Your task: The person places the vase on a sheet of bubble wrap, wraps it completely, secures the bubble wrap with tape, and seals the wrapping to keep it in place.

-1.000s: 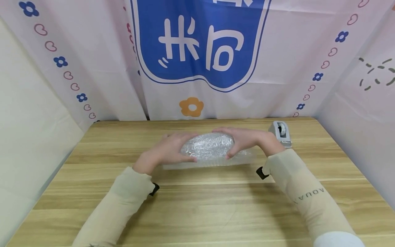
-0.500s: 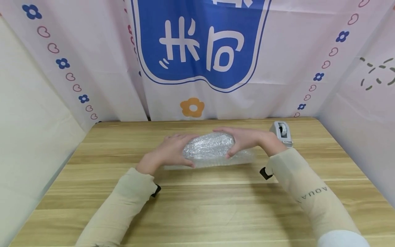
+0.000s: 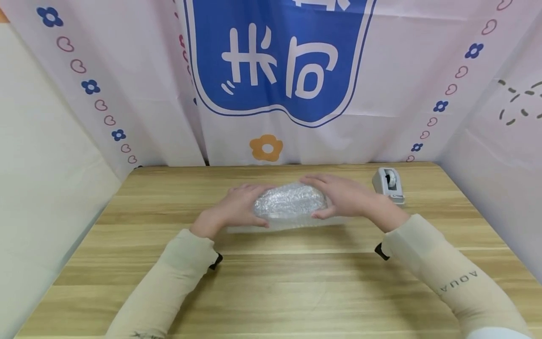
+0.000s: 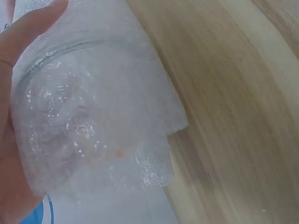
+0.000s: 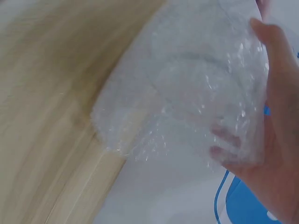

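A roll of clear bubble wrap point(image 3: 292, 201) lies across the wooden table, wrapped round something with a curved rim that shows faintly through the plastic in both wrist views. My left hand point(image 3: 242, 205) grips its left side, thumb along the near face and fingers over the far side. On the right side my right hand point(image 3: 345, 194) holds it the same way. Loose wrap point(image 4: 140, 172) sticks out past the left end. At the other end, fingertips of the right hand show through the loose wrap point(image 5: 154, 135).
A grey tape dispenser point(image 3: 388, 185) stands at the back right of the table point(image 3: 271, 292), just beyond my right wrist. Printed white cloth point(image 3: 237, 136) hangs behind the table's far edge, and pale cloth walls rise at both sides.
My right hand has slid a little to the right along the bundle, and its forearm has swung outward. The left hand and the bundle stay almost where they were.
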### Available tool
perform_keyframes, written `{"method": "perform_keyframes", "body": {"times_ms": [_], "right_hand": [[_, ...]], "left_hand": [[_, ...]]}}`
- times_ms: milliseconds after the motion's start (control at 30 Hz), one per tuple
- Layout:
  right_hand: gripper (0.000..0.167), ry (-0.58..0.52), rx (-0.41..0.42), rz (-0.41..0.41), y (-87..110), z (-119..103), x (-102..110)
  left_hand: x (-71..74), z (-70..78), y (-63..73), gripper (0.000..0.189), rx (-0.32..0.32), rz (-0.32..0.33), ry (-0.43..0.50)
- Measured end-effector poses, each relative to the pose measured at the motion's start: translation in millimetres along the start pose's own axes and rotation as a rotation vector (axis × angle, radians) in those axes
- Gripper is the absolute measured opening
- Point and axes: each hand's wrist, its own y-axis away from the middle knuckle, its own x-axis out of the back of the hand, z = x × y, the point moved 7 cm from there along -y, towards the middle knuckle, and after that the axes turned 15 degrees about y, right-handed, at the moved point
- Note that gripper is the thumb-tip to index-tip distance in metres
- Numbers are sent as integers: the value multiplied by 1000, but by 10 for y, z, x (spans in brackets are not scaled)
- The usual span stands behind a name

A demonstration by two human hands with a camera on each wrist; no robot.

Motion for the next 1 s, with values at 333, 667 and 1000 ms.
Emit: {"method": "perform_keyframes", "body": {"times_ms": [333,667,1000], "right_hand": [[119,271,-16,178,114,-178,-51],[117,189,-8,289,109,-165,-89],[117,193,10,297,105,-189,-35]], "left_hand": [[8,-43,-36,98,25,-1,14],[10,-42,-50,95,21,-18,20],[24,-13,-52,95,4,-44,30]]}}
